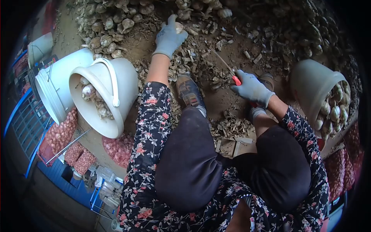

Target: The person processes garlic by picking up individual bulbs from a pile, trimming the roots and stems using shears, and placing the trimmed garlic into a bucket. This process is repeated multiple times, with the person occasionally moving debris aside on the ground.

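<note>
My left hand, in a pale grey work glove, is closed around a garlic bulb at the near edge of the garlic heap. One finger points away from me, and part of the bulb shows between the fingers. Lower and to the right, my gloved right hand grips a red-handled knife. Its thin blade points up and left over the ground, apart from the bulb. Cut stalk pieces and dry skins litter the dirt between and beneath my hands.
A white bucket tilts at left with some bulbs inside, beside another white bucket. At right, a tipped bucket holds many bulbs. Red mesh sacks of garlic stand behind on the left. My shoe rests among the scraps.
</note>
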A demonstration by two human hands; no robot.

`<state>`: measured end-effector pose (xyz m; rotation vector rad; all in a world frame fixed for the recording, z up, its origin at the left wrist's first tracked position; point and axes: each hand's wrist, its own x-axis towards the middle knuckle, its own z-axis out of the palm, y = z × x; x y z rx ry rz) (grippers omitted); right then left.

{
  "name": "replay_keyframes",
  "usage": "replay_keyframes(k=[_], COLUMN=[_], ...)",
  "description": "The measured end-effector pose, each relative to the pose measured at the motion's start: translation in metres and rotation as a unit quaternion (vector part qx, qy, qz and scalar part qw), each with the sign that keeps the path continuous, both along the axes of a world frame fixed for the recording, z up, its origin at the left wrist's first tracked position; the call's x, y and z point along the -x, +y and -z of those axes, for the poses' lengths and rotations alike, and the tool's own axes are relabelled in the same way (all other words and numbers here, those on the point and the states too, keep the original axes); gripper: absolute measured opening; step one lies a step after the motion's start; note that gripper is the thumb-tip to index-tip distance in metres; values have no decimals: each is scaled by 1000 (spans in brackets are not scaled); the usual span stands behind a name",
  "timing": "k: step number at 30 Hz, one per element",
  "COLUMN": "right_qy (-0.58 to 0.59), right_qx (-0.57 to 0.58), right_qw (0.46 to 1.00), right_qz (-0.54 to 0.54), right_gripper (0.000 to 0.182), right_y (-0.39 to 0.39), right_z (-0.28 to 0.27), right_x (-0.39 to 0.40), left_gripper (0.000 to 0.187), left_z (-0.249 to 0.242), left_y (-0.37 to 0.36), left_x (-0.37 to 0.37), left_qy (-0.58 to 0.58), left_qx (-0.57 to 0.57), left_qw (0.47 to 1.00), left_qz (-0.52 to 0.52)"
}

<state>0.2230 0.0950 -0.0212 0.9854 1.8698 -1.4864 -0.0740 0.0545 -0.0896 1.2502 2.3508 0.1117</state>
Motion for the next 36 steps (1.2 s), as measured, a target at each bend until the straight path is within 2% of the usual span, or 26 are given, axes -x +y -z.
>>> replay_keyframes(k=[3,5,6,7,8,13,14,16,18,19,21,22,23,25,27,29,30,31,33,35,36], right_qy=[10,37,4,1,9,34,49,52,59,60,98,88,87,54,16,-12,-13,-26,-39,-5,-5], right_qx=[-11,-89,-76,-77,-100,-164,-201,-186,-176,-177,-143,-145,-143,-83,-51,-43,-42,-21,1,-56,-55], right_qw=[1000,995,997,997,995,986,978,981,982,982,983,981,982,990,992,994,993,994,995,997,997], right_qz=[-2,24,-2,0,13,19,19,23,20,19,63,90,88,100,116,104,106,101,93,45,45], right_gripper=[43,43,45,45,46,53,48,45,35,35,29,28,28,39,40,41,41,42,42,42,42], right_y=[-10,-21,-15,-16,-17,-15,-17,-12,-8,-6,-5,-8,-9,-6,-9,-8,-6,-6,-5,-6,-4], right_z=[7,19,7,7,9,6,9,13,9,12,25,28,29,31,32,26,23,20,20,23,21], right_x=[0,2,11,13,14,26,27,30,31,28,17,12,5,-7,-15,-19,-18,-18,-19,-21,-21], left_gripper=[75,73,63,53,41,41,42,43,55,55,63,73,73,77,78,73,61,61,57,56,54], left_z=[5,-3,-6,-13,-20,-52,-54,-64,-72,-65,-36,-27,-19,-19,-34,-57,-57,-52,-41,-34,-36], left_y=[-10,-13,-17,-20,-23,-27,-27,-24,-22,-25,-40,-43,-47,-46,-48,-47,-52,-56,-56,-60,-59], left_x=[1,-14,-21,-30,-41,-61,-63,-68,-70,-68,-62,-59,-57,-58,-56,-60,-56,-52,-45,-41,-38], left_qy=[-63,-42,-174,-301,-375,-372,-355,-339,-336,-335,-154,-58,-58,46,0,39,39,37,12,15,22], left_qx=[-2,0,-33,-65,-119,-55,-51,-45,17,15,-27,-6,-4,103,140,89,21,23,38,50,91], left_qw=[996,997,983,935,888,900,912,923,914,914,971,987,987,987,986,995,997,997,957,948,954], left_qz=[59,63,-57,-176,-237,-221,-200,-179,-227,-227,-181,-149,-151,-117,-88,-8,63,66,286,315,284])
